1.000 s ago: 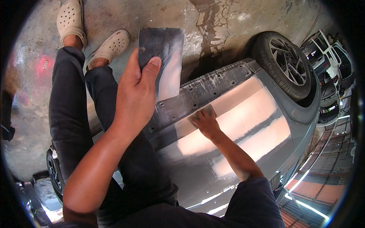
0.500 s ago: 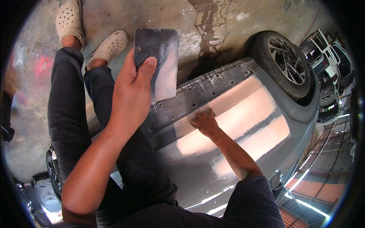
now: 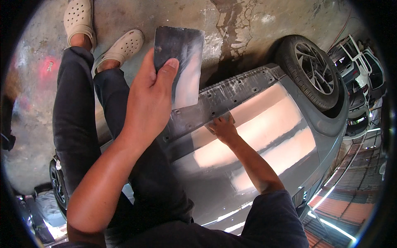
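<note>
My left hand grips a dark rectangular filler board, thumb on its face. Pale pink body filler is smeared along the board's right and lower part. Against the grey car panel, my right hand is closed on a dark flat spreader; its edges show on both sides of the fingers. The spreader lies at the lower strip of pink filler on the panel. Broad pink patches cover the panel, with a grey band between two of them. Part of the spreader is hidden under my fingers.
Beyond the panel runs a dark sill with a row of small holes. A car wheel stands at the right. Stained concrete floor lies beyond, with my beige clogs at upper left. Vehicle parts are stacked far right.
The board in my left hand has shifted slightly right and up in the view. My right hand has turned a little, and more of the spreader shows beside its fingers.
</note>
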Demonstrator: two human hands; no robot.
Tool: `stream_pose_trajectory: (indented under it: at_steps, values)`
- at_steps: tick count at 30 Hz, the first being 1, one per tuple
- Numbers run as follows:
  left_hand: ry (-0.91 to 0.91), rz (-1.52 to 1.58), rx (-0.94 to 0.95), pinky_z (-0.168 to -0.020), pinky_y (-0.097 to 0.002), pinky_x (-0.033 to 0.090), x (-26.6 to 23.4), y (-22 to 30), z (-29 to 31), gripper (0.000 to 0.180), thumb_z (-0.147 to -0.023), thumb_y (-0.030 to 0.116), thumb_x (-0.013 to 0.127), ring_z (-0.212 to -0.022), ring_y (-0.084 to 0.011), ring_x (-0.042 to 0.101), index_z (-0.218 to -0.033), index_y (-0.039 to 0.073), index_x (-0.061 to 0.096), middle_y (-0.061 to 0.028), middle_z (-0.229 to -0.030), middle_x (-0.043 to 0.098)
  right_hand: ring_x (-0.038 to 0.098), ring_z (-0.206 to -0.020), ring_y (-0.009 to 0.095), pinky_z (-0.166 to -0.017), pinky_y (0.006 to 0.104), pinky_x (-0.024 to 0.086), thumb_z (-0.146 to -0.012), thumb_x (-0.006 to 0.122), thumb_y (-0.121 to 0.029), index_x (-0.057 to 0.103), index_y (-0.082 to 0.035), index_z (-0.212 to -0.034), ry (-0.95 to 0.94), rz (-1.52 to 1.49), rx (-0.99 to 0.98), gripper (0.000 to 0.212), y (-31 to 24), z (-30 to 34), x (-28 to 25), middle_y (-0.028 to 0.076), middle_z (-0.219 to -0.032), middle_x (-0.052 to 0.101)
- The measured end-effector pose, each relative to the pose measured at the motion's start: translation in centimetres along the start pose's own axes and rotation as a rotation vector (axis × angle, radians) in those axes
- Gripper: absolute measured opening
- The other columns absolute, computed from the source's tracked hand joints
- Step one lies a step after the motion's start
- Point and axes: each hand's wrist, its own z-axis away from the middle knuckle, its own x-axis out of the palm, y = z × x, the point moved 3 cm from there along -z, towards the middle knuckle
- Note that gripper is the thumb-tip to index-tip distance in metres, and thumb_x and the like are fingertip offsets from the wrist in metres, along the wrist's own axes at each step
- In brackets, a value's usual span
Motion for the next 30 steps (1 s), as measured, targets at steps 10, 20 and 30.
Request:
stream_pose_trajectory:
  at_steps: [10,20,30]
  values:
    - [0.01,-0.034,-0.018,-0.088,-0.0244,0.043,-0.4,0.3,-0.2,0.031,-0.105,0.021,0.051,-0.094,-0.0089,0.054,-0.127,0.0,0.054,-0.0042,-0.105,0.064,0.051,-0.128,0.028,-0.108,0.0703,0.028,-0.095,0.055,-0.021,0.069,-0.022,-0.113,-0.367,-0.112,0.068,0.022,-1.3,1.5,-2.2,0.008,-0.125,0.058]
    - [0.025,0.108,-0.07,-0.087,-0.0239,0.044,-0.8,1.2,-0.7,0.029,-0.105,0.02,0.051,-0.092,-0.0081,0.055,-0.126,0.001,0.055,-0.0027,-0.104,0.064,0.06,-0.116,0.028,-0.104,0.0675,0.033,-0.092,0.055,-0.012,0.064,-0.029,-0.128,-0.096,-0.002,-0.021,0.041,-2.5,7.2,-4.3,0.005,-0.123,0.063]
    - [0.026,0.341,-0.33,-0.091,-0.0328,0.05,0.1,-1.6,-1.0,0.033,-0.099,0.021,0.057,-0.1,-0.0184,0.063,-0.126,0.004,0.054,-0.0069,-0.111,0.066,0.047,-0.134,0.034,-0.113,0.0391,0.039,-0.071,0.05,0.025,0.058,-0.017,-0.138,0.695,-0.966,-0.043,0.08,1.1,5.7,-26.6,0.014,-0.145,0.049]
